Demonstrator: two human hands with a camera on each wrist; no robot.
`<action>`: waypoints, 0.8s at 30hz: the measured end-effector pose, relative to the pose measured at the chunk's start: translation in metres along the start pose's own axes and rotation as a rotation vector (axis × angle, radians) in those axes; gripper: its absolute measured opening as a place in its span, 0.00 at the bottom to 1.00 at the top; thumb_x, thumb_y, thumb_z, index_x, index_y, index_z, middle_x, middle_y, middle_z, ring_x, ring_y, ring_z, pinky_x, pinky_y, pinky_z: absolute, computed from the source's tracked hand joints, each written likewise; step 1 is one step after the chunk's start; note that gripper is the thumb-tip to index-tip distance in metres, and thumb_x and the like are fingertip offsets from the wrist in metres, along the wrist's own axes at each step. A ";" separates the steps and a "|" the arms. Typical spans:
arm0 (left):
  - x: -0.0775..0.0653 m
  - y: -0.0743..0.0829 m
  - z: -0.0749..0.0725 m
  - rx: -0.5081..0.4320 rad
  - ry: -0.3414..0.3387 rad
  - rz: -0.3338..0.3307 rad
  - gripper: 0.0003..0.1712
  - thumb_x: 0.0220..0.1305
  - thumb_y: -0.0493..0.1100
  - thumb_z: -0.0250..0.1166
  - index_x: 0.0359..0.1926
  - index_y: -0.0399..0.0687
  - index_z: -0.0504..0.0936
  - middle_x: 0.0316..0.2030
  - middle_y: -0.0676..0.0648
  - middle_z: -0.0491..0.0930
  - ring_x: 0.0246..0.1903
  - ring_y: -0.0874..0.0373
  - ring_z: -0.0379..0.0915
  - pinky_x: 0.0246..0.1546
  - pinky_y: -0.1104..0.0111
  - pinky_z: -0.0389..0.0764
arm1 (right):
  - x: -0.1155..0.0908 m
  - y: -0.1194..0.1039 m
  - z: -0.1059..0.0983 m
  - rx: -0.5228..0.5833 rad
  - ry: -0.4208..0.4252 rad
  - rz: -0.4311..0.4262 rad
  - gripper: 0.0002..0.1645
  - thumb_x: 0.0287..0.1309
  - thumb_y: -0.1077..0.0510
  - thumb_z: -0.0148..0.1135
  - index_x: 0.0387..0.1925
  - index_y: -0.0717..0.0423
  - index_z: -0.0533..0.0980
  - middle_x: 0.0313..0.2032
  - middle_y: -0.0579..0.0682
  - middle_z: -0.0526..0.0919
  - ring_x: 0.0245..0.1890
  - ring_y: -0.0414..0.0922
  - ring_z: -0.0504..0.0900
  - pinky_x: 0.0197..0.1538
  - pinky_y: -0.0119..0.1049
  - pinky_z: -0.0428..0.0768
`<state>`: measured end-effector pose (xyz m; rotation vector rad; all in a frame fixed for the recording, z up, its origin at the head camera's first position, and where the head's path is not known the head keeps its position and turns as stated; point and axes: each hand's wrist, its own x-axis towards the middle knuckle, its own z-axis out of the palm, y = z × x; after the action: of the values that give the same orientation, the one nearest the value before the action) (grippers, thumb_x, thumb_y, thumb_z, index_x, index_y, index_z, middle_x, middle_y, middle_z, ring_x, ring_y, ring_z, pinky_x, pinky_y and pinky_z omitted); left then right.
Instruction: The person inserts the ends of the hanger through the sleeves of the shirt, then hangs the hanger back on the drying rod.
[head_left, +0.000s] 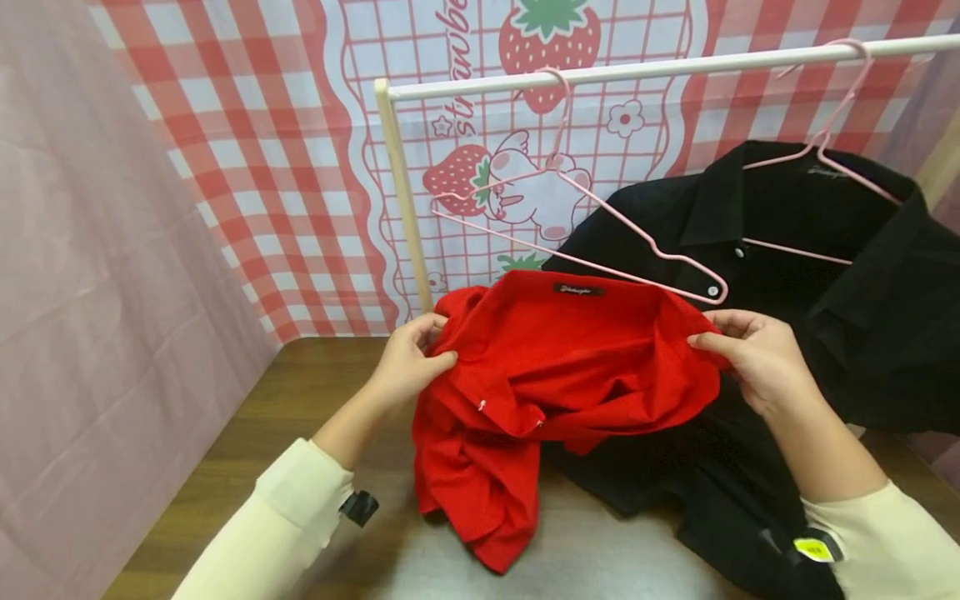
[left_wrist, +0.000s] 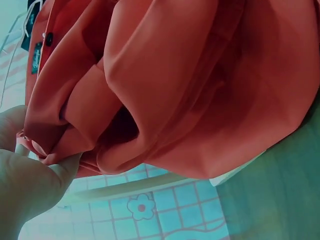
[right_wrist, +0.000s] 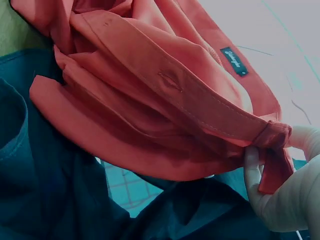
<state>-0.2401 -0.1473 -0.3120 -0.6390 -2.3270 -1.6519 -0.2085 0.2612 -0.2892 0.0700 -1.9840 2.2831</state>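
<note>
A red shirt (head_left: 585, 350) is held up between both hands, its opening spread and a dark label at the back of the neck. At its left side, my left hand (head_left: 411, 358) pinches the cloth between thumb and fingers. The right hand (head_left: 757, 354) grips the opposite edge the same way. In the right wrist view, a strip of cloth with a buttonhole runs toward the right hand (right_wrist: 290, 175). Folds bunch at the left hand (left_wrist: 35, 175) in the left wrist view. Just above the shirt hangs a bare pink hanger (head_left: 622, 221).
A white rail (head_left: 480, 86) on a wooden post (head_left: 401, 183) spans the back. To the right, a black shirt (head_left: 675, 217) hangs on another pink hanger (head_left: 847, 92), its lower part reaching the wooden table (head_left: 315, 383). Behind is a checked strawberry cloth (head_left: 247, 125).
</note>
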 end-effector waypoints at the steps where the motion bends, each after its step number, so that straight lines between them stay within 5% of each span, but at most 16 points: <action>1: 0.003 0.000 0.000 0.010 0.008 0.007 0.14 0.53 0.26 0.63 0.43 0.33 0.78 0.35 0.39 0.80 0.34 0.55 0.74 0.38 0.71 0.74 | 0.001 0.000 0.000 0.002 0.007 -0.006 0.19 0.52 0.77 0.64 0.26 0.48 0.84 0.24 0.41 0.84 0.23 0.36 0.80 0.28 0.27 0.80; 8: 0.021 0.003 -0.003 0.009 0.077 -0.002 0.13 0.53 0.27 0.63 0.42 0.35 0.80 0.34 0.41 0.81 0.34 0.56 0.73 0.35 0.71 0.73 | 0.007 0.002 0.003 0.017 0.045 -0.052 0.17 0.52 0.76 0.65 0.27 0.49 0.84 0.25 0.42 0.84 0.24 0.37 0.80 0.29 0.26 0.80; 15: 0.032 0.010 -0.010 0.034 0.141 0.081 0.13 0.52 0.27 0.63 0.41 0.36 0.81 0.32 0.42 0.80 0.33 0.57 0.71 0.34 0.72 0.72 | 0.009 0.006 0.011 0.045 0.078 -0.098 0.15 0.51 0.74 0.67 0.28 0.50 0.84 0.24 0.42 0.84 0.22 0.36 0.80 0.27 0.26 0.79; 24: 0.013 0.002 -0.024 0.139 0.146 0.071 0.12 0.51 0.28 0.63 0.40 0.36 0.81 0.32 0.42 0.79 0.34 0.55 0.71 0.33 0.72 0.72 | 0.011 0.019 0.019 -0.152 -0.021 -0.086 0.16 0.53 0.73 0.65 0.31 0.46 0.81 0.27 0.38 0.83 0.27 0.34 0.78 0.30 0.24 0.78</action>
<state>-0.2520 -0.1662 -0.2965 -0.5465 -2.2643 -1.4401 -0.2229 0.2407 -0.3040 0.1628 -2.1147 2.0817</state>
